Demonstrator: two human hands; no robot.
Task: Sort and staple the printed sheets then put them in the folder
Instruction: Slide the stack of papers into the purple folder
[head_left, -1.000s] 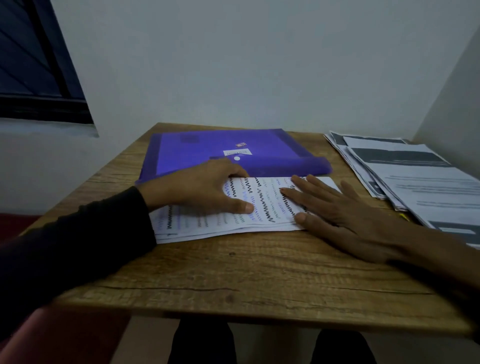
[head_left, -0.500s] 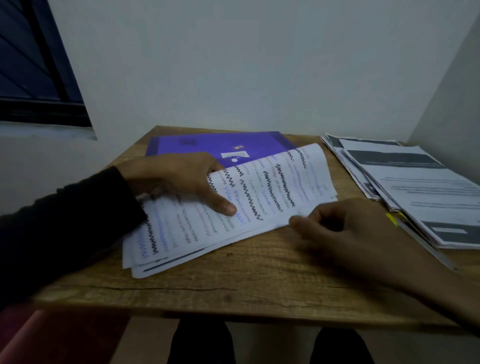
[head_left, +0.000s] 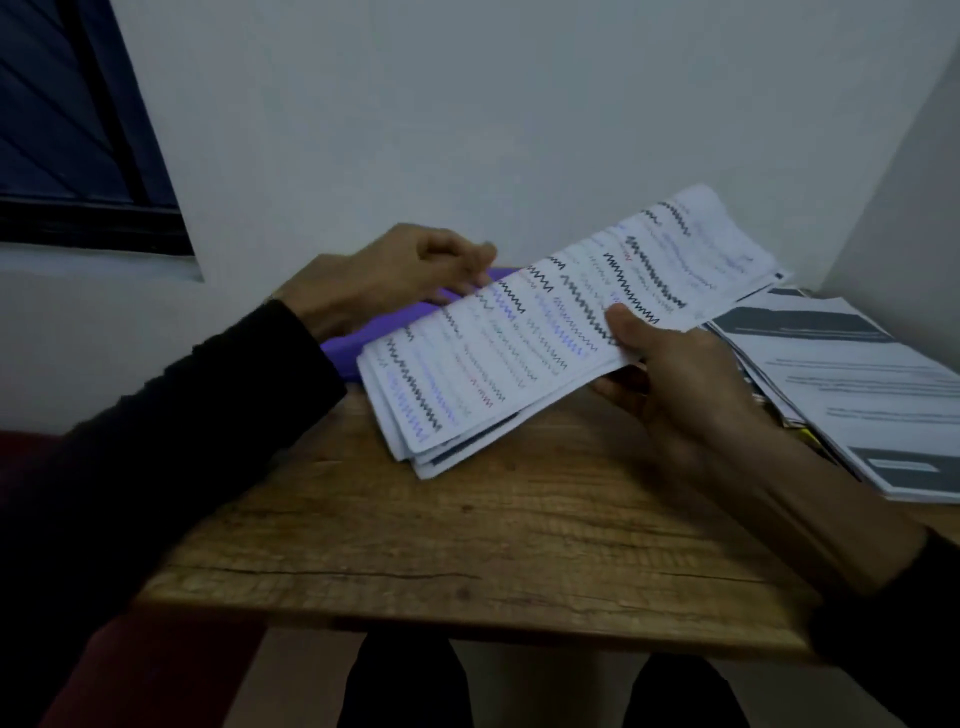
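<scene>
Lifted since before, the white printed sheets (head_left: 550, 332) tilt in my right hand's (head_left: 670, 384) pinching grip; left hand (head_left: 384, 280) loosely curled, holding nothing.

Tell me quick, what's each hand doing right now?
Left hand: fingers curled, touching the purple folder; grip cannot be told.
Right hand: holding the bundle of printed sheets.

right hand (head_left: 675, 379): pinches the bundle of printed sheets (head_left: 550, 327), thumb on top, far end tilted up
left hand (head_left: 395, 278): fingers loosely curled at the bundle's far-left edge, above the purple folder (head_left: 384, 332)
second paper stack (head_left: 852, 384): lies at the wooden table's (head_left: 467, 545) right edge
</scene>
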